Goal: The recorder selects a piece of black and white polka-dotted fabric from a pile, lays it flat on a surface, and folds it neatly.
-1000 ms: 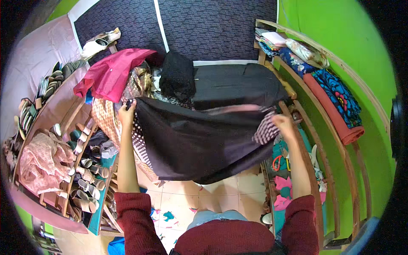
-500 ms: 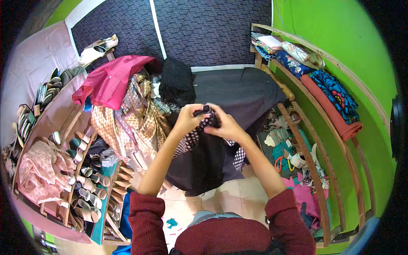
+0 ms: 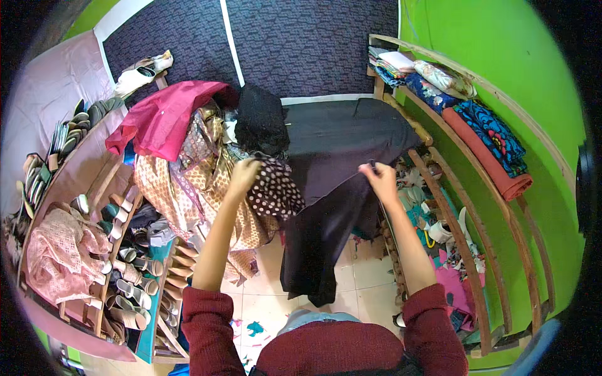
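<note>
My left hand point(image 3: 246, 175) is closed on the upper left edge of a cloth piece, by a black section with white polka dots point(image 3: 274, 188). My right hand point(image 3: 381, 180) pinches the far corner of the plain black cloth point(image 3: 320, 232), its upper edge running slack toward the dotted part. The cloth hangs in front of the table, its lower end reaching down over the floor. Whether the dotted and plain parts are one garment I cannot tell. Behind them lies a table covered in dark cloth point(image 3: 345, 135).
Left of the table, gold patterned fabric point(image 3: 163, 182), a magenta cloth point(image 3: 166, 122) and a black lacy bundle point(image 3: 262, 119) are heaped. Shoe racks with many shoes point(image 3: 132, 291) stand at the left. A wooden rail shelf on the right bears folded fabrics point(image 3: 489, 144). Scraps point(image 3: 254, 328) lie on the tiles.
My hands were together over the table with the bunched cloth. They have moved apart, left and right, spreading it between them, and the dotted part now shows wider.
</note>
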`<action>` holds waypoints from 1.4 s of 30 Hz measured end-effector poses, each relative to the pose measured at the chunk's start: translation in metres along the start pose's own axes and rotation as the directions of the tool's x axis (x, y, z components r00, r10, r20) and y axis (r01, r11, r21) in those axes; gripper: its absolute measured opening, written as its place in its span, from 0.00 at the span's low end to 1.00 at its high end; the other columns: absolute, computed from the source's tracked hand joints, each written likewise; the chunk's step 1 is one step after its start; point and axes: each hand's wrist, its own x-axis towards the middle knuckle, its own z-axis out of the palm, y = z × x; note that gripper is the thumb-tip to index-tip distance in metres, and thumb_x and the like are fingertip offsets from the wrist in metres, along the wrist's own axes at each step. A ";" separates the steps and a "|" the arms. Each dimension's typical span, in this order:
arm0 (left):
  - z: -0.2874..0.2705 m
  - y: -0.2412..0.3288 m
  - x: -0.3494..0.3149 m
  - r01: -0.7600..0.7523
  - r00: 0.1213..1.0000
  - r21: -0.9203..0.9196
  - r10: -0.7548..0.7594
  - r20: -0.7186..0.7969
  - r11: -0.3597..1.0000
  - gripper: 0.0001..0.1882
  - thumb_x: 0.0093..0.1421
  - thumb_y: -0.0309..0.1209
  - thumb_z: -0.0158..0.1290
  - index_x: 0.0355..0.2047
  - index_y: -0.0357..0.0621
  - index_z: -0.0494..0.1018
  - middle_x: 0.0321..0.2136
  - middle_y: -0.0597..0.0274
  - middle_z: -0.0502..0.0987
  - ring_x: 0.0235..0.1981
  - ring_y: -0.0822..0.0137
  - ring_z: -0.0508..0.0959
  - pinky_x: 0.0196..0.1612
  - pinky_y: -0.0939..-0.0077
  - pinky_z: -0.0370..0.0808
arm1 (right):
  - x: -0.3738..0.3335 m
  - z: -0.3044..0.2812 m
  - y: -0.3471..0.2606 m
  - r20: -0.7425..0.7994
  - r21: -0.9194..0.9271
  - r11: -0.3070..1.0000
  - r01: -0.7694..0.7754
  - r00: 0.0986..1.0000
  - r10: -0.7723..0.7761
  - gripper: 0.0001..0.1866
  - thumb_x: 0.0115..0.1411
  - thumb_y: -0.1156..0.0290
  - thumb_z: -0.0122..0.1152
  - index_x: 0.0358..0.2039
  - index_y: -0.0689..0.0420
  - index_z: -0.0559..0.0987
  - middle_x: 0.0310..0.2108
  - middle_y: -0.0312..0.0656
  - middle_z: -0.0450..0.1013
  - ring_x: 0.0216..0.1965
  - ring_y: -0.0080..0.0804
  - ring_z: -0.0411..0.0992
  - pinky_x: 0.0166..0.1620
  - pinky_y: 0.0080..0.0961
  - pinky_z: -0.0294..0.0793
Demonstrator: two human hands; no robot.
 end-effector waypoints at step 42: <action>0.081 -0.045 -0.107 -0.404 0.902 -0.147 0.366 -0.230 0.903 0.12 0.46 0.19 0.53 0.33 0.40 0.68 0.26 0.52 0.75 0.29 0.57 0.77 0.34 0.70 0.72 | -0.032 0.050 -0.123 0.315 0.180 0.972 0.152 0.927 -0.203 0.22 0.37 0.88 0.44 0.34 0.64 0.77 0.30 0.45 0.76 0.30 0.23 0.73 0.37 0.17 0.69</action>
